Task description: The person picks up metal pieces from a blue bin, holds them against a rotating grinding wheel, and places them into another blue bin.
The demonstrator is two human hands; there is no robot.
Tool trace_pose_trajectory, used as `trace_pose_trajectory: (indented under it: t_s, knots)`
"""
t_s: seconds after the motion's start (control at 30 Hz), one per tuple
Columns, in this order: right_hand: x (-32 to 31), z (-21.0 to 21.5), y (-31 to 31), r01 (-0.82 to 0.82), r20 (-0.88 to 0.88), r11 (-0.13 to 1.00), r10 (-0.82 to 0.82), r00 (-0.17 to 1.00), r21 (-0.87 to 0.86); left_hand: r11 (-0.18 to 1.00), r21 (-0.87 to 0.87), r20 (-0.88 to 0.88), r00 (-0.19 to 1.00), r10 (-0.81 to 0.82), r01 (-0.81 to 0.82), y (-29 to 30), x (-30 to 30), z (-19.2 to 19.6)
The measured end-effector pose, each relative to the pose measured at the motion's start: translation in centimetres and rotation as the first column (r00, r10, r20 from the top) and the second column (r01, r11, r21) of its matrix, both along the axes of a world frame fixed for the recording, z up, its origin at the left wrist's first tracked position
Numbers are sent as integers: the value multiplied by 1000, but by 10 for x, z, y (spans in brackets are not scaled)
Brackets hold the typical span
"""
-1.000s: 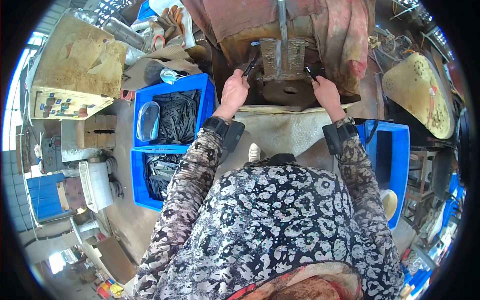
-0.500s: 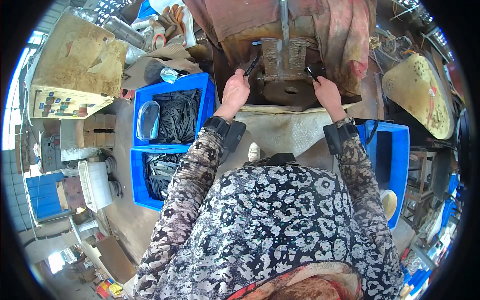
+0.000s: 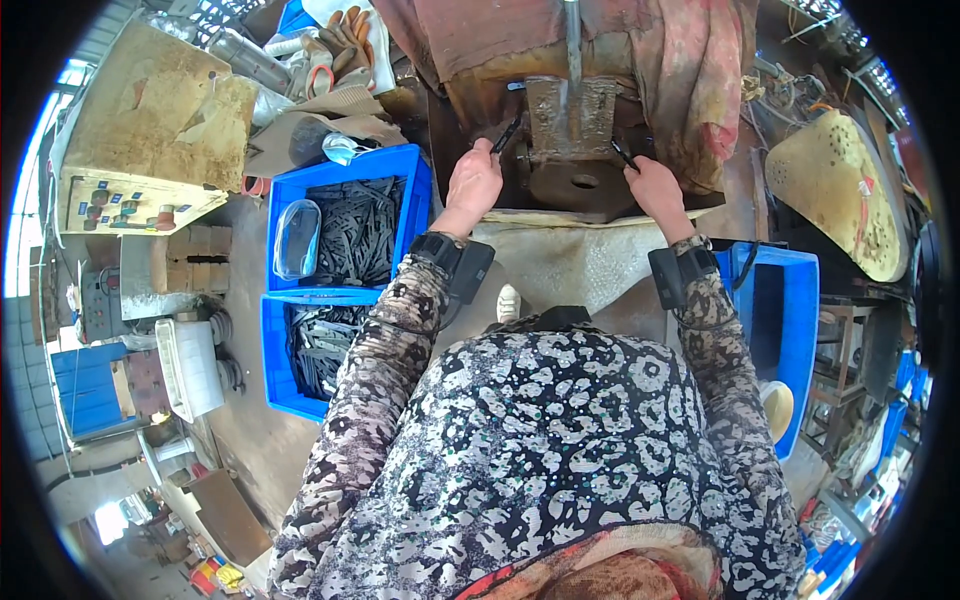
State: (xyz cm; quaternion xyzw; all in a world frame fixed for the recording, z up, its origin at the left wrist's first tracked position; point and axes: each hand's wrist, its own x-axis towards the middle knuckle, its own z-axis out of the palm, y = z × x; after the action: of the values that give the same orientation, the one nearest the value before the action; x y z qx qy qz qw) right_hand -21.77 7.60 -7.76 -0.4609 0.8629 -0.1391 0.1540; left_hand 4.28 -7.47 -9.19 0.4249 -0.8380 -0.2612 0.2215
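My left hand [image 3: 474, 186] is closed round the lower end of a thin dark strip [image 3: 508, 134], which tilts up toward the left side of a wet, rough block [image 3: 571, 122]. On the block's other side my right hand [image 3: 655, 190] pinches a second thin dark strip [image 3: 622, 151], slanting up and left toward the block. Whether either strip touches the block, I cannot tell. Below the block, between my hands, lies a brown disc [image 3: 553, 187] with a hole through it. A grey upright pipe [image 3: 573, 38] comes down onto the block from above.
To the left, two blue bins [image 3: 420, 190] [image 3: 277, 352] hold many dark strips; a clear plastic box [image 3: 297, 240] sits in the farther one. Another blue bin [image 3: 808, 330] stands right. Stained cloth [image 3: 690, 80] hangs round the machine. A control box [image 3: 150, 130] is at far left.
Both hands stay almost in place. The strip in my right hand has shifted slightly and shows a little longer toward the block.
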Motion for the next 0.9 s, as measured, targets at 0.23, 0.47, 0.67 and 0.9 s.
trace_pose_trajectory:
  t_s: [0.23,0.47,0.67,0.9]
  knots:
    - [-1,-4,-1,-6,-6,1000,6,1000,-9,1000,-2,-1,1000,4,-4,0,0,0]
    - [-1,-5,0,-4,-2,1000,4,1000,-30,1000,-15,-3,1000,1,-1,0,1,-1]
    - [0,-7,-1,-20,18,998,22,1000,-68,1000,10,21,1000,12,-12,-2,2,-3]
    - [2,-8,-2,-18,32,997,21,999,-75,1000,1,34,999,17,-17,-3,3,-5]
